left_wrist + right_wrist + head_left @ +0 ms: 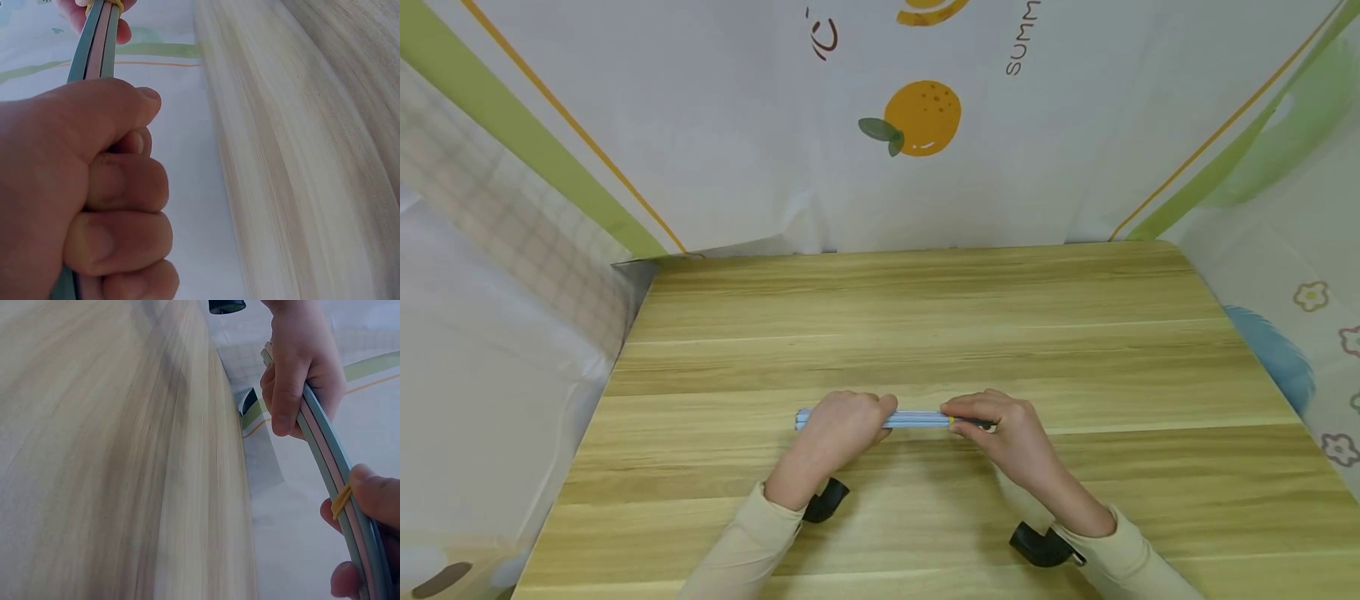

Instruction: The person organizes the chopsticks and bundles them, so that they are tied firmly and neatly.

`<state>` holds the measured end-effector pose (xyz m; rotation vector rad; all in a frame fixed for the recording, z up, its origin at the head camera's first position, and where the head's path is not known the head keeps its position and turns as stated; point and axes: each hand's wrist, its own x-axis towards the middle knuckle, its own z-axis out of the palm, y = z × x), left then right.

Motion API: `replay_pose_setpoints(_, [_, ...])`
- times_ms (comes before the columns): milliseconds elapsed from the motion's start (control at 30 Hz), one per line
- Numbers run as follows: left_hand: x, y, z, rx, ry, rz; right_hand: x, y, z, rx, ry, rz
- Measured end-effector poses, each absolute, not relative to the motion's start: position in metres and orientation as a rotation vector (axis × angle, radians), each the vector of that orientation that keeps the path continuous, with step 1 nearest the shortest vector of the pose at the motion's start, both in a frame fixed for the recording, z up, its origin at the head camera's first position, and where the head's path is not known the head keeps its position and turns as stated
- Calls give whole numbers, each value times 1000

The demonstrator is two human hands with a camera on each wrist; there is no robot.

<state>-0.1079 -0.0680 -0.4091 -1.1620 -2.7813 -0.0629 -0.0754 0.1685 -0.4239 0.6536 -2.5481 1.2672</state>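
Observation:
A bundle of slim, straight sticks [917, 419], light blue with a pink one among them, is held level over the wooden table. My left hand [844, 425] wraps its fingers round the bundle near its left end, the thumb lying along it. At the other end my right hand [1021, 435] pinches the sticks between thumb and fingers. A yellow rubber band [342, 501] circles the bundle right at the right thumb's tip. In the left wrist view, the curled fingers of the left hand [125, 187] cover the middle of the sticks [97, 47].
The wood-grain table [887, 325] spreads out beyond and around both hands. A white cloth with a printed orange [922, 118] hangs behind its far edge. Patterned cloths stand at both sides. Black wrist mounts [1041, 546] hang under the forearms.

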Motion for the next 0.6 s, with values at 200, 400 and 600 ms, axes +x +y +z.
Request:
replay_pose_setpoints(200, [-108, -66, -409, -1167, -2784, -42, -76, 168, -424, 691, -2575, 1180])
replay_pose_setpoints(400, [-107, -63, -408, -1173, -2795, -31, -78, 167, -427, 781, -2541, 980])
replay_pose_setpoints(600, [-108, -62, -409, -1178, -2778, -20, -77, 166, -427, 748, -2541, 893])
